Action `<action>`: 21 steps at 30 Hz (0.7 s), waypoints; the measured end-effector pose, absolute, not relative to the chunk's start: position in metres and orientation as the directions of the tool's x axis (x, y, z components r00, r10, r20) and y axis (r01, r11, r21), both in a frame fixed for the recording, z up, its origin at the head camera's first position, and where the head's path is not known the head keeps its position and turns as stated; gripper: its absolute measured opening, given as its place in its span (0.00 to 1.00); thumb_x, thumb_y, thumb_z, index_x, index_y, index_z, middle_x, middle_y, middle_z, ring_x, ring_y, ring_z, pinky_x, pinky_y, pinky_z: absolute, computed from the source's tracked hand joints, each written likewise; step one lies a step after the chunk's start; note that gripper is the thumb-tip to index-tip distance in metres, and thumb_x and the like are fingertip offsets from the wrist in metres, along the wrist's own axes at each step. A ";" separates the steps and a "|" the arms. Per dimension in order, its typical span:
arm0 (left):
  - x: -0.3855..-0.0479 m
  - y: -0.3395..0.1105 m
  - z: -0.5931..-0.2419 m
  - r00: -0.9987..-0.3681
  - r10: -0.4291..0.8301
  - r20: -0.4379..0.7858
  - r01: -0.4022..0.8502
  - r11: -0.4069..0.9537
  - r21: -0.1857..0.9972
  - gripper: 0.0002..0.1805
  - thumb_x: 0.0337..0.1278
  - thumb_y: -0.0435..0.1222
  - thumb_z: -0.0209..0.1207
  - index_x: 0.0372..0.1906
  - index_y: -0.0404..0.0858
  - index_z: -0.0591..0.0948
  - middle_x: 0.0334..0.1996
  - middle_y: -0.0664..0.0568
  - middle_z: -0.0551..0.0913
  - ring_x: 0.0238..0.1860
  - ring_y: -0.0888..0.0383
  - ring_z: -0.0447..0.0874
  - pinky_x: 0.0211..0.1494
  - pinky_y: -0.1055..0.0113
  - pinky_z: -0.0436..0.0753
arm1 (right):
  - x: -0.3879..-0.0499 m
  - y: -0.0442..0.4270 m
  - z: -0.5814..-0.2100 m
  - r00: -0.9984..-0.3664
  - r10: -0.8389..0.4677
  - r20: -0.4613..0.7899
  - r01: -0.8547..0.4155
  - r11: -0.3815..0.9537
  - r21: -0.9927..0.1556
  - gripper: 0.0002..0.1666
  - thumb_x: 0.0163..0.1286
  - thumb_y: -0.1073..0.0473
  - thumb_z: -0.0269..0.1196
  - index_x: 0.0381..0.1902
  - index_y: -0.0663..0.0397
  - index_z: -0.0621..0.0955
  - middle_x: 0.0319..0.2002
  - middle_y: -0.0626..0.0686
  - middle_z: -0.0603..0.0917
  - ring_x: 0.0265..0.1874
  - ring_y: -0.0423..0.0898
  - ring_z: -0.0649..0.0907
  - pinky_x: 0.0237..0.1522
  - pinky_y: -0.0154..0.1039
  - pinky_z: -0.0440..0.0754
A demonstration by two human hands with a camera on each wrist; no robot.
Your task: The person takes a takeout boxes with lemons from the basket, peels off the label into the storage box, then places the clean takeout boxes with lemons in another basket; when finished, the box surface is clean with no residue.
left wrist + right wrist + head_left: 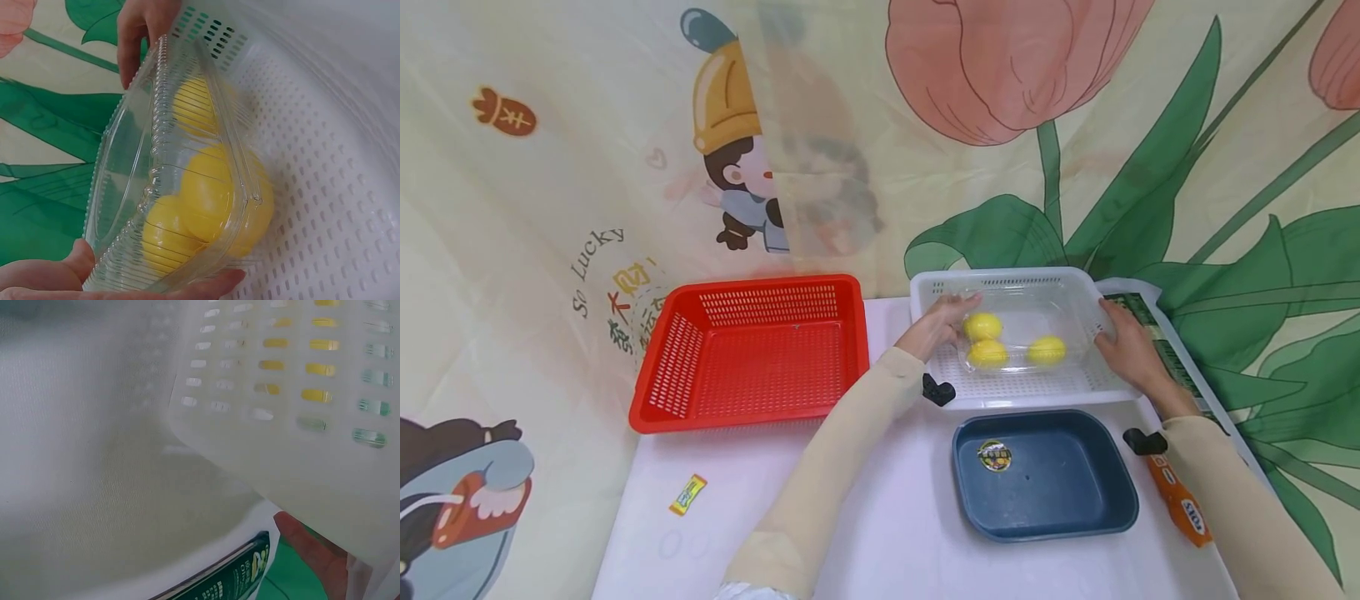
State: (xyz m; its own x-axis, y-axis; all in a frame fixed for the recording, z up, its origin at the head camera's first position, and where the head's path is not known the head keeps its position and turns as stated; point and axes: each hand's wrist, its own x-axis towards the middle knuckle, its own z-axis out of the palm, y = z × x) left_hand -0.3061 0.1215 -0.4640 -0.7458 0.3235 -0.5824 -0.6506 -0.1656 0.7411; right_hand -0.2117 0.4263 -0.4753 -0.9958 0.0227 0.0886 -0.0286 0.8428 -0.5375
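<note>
My left hand (934,327) holds the left end of a clear plastic box (1022,296), its thumb and fingers on either side of the wall in the left wrist view. Three yellow lemons (206,194) show through the box; I cannot tell whether all lie inside it. The box is in a white perforated basket (1022,393). At the basket's right end, my right hand (1126,348) grips the rim. One finger (312,550) shows by the basket's edge in the right wrist view; the rest of that hand is mostly hidden there.
A red perforated basket (767,375) stands on the left. A dark blue tub (1045,492) sits in front of the white basket. An orange packet (1180,504) lies by the right forearm, a green printed package (1165,350) behind it. A small yellow sachet (688,495) lies front left.
</note>
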 end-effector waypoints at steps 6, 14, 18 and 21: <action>-0.304 0.123 -0.462 -0.758 0.303 -0.577 -0.638 -0.159 0.754 0.46 0.63 0.44 0.67 0.79 0.40 0.58 0.79 0.37 0.53 0.80 0.33 0.47 0.72 0.22 0.45 | -0.213 0.427 -0.474 -0.995 0.017 0.097 -0.038 0.845 -0.533 0.38 0.73 0.69 0.49 0.78 0.70 0.53 0.74 0.78 0.57 0.70 0.79 0.60 0.68 0.76 0.58; -0.305 0.122 -0.460 -0.760 0.302 -0.576 -0.627 -0.108 0.771 0.45 0.64 0.44 0.66 0.80 0.38 0.57 0.80 0.36 0.52 0.80 0.32 0.45 0.71 0.21 0.47 | -0.213 0.427 -0.477 -0.993 0.016 0.113 -0.046 0.851 -0.523 0.38 0.71 0.70 0.49 0.78 0.71 0.54 0.73 0.78 0.58 0.68 0.79 0.63 0.66 0.76 0.61; -0.305 0.121 -0.460 -0.762 0.290 -0.578 -0.620 -0.070 0.782 0.45 0.63 0.45 0.67 0.78 0.34 0.59 0.79 0.36 0.55 0.79 0.31 0.49 0.70 0.22 0.53 | -0.213 0.428 -0.478 -0.995 0.014 0.101 -0.041 0.850 -0.524 0.38 0.73 0.69 0.49 0.78 0.69 0.53 0.74 0.77 0.57 0.69 0.79 0.62 0.67 0.76 0.59; -0.304 0.122 -0.460 -0.773 0.262 -0.578 -0.607 -0.038 0.794 0.44 0.62 0.47 0.68 0.75 0.31 0.64 0.77 0.35 0.59 0.77 0.30 0.53 0.69 0.24 0.59 | -0.214 0.427 -0.478 -0.995 0.015 0.094 -0.036 0.849 -0.528 0.38 0.74 0.68 0.49 0.78 0.69 0.52 0.74 0.77 0.56 0.69 0.79 0.62 0.67 0.76 0.59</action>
State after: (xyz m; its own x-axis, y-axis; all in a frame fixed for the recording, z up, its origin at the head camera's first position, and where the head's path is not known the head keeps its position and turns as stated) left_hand -0.3042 0.1215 -0.4597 -0.7728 0.2618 -0.5782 -0.6069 -0.0383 0.7938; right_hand -0.2136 0.4272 -0.4784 -0.9955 0.0155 0.0936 -0.0364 0.8486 -0.5277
